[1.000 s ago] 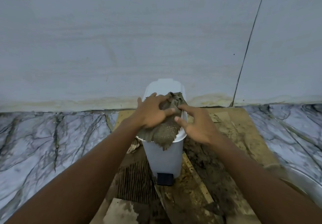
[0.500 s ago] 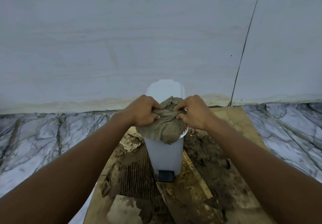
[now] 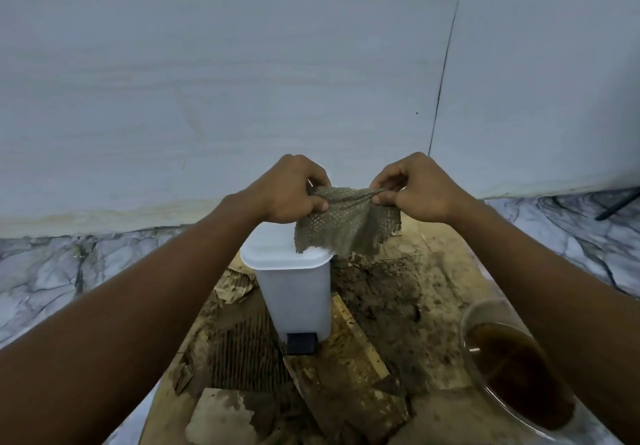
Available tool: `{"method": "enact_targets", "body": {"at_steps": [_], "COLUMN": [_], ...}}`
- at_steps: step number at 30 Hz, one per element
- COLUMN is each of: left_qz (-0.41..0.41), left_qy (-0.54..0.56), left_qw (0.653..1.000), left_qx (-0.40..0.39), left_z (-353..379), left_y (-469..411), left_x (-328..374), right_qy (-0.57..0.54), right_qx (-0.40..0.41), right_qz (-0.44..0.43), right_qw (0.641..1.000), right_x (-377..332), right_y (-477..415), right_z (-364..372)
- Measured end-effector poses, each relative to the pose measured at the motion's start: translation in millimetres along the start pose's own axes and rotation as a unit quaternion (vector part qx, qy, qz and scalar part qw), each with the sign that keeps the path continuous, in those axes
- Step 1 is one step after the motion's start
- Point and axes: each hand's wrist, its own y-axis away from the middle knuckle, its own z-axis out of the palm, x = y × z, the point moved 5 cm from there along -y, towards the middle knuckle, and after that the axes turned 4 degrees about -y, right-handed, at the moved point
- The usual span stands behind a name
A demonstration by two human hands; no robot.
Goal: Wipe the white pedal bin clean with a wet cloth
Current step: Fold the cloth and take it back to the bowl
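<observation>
Clear bowl (image 3: 474, 320) holds brown, apparently murky water (image 3: 512, 368).

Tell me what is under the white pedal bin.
The white pedal bin stands on soiled, torn cardboard laid over the marble floor. Its black pedal sits at the base. The spot directly beneath the bin is covered.
</observation>
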Motion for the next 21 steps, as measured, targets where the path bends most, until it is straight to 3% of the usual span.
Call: {"method": "enact_targets", "body": {"at_steps": [7,15,21], "left_qz": [0.051,0.087,0.138], "left_qy": [-0.002,0.009,-0.03], "left_qw": [0.998,0.995,0.977], "left_qx": [-0.042,-0.045,-0.16], "left_z": [60.5,138.0,211.4], "left_y": [-21.8,-45.2,-50.3], "left_x": [49.8,90.3,116.9], "right_qy": [0.024,-0.002,-0.031], "right_qx": [-0.013,0.025,0.02], "right_qz": [0.071,0.16,0.263], "right_qw": [0.997,0.987,0.964], "right_x": [54.5,122.5,184.7], "right_y": [45.5,98.0,150.4], "right_z": [-25.4,-37.5,-24.3]}}
